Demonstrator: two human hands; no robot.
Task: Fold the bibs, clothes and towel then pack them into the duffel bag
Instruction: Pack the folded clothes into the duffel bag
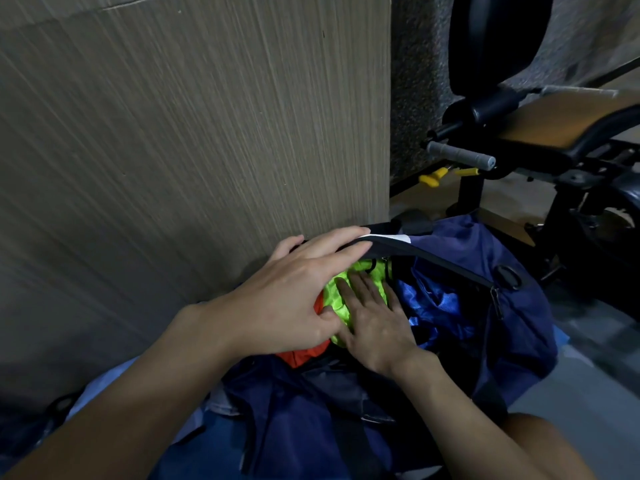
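Note:
A navy blue duffel bag [512, 327] lies open in front of me at the lower middle. Inside it sit a neon green bib [341, 289], an orange bib [301, 355] beneath it, and bright blue cloth [436, 303] to the right. My right hand [377, 323] lies flat, palm down, on the green bib inside the bag. My left hand [298, 292] hovers over the bag's left rim, fingers spread, its fingertips resting on the black strap [433, 256] that runs across the opening. Neither hand visibly grips anything.
A tall wood-grain panel [190, 133] stands close behind the bag on the left. A black exercise bench with a grey handle [460, 155] and padded seat [568, 123] stands at the right. Light blue cloth [104, 389] lies under my left forearm.

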